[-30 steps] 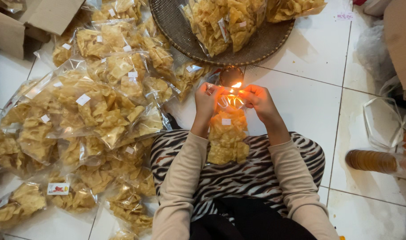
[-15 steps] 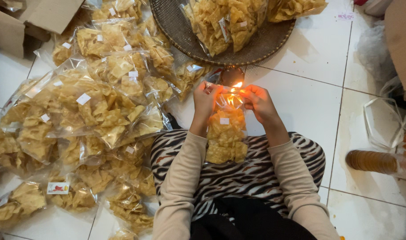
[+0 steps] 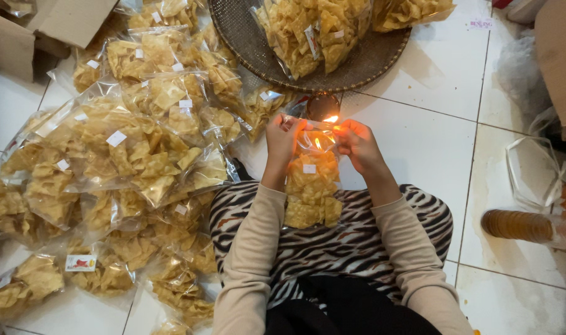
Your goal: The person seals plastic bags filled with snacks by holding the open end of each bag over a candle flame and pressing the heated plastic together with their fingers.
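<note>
My left hand point(image 3: 281, 139) pinches the top left corner of a clear bag of yellow chips point(image 3: 311, 186), which hangs lengthwise toward my lap. My right hand point(image 3: 356, 144) pinches the opposite corner, nearer the small flame point(image 3: 331, 119) just above.

One woven tray point(image 3: 363, 68), one cardboard box point(image 3: 53, 25)
</note>
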